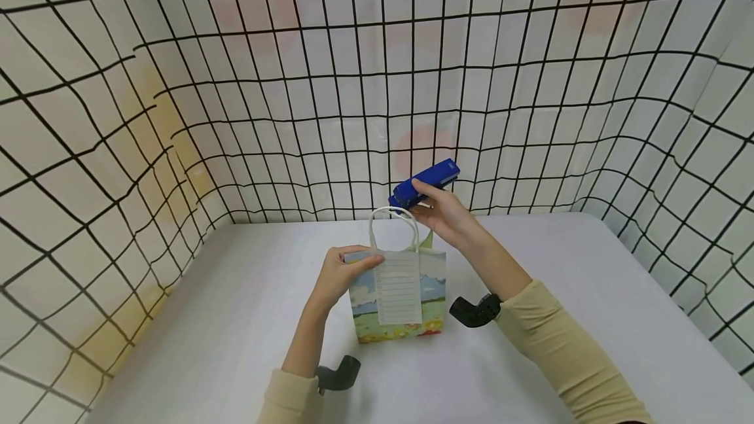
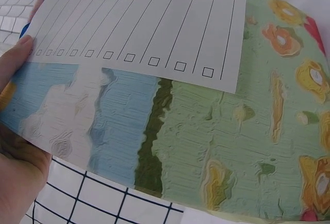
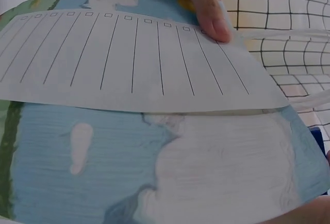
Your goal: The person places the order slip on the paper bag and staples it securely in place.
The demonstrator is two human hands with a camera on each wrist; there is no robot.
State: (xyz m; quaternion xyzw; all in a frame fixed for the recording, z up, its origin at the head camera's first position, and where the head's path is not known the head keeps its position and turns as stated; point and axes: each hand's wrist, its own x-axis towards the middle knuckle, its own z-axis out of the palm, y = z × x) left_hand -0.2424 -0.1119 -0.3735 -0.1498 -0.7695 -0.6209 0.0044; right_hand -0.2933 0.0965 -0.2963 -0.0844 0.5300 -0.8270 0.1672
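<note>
A paper gift bag (image 1: 432, 286) painted with a meadow and sky stands on the table, its white handles (image 1: 372, 231) upright. A ruled checklist sheet (image 1: 399, 293) with small boxes lies flat against its front. At the bag's upper left corner, my left hand (image 1: 341, 273) pinches the sheet and rim, thumb (image 3: 219, 28) in front. My right hand (image 1: 444, 214) grips a blue stapler (image 1: 427, 182) above and behind the bag's rim, tilted with its right end higher. Only a sliver of the stapler (image 3: 317, 141) shows past the bag in the right wrist view.
A white table (image 1: 235, 319) spreads around the bag. Black grid-patterned white walls (image 1: 330, 103) enclose its back and sides. Black wrist devices sit at the left cuff (image 1: 340, 373) and the right cuff (image 1: 476, 311).
</note>
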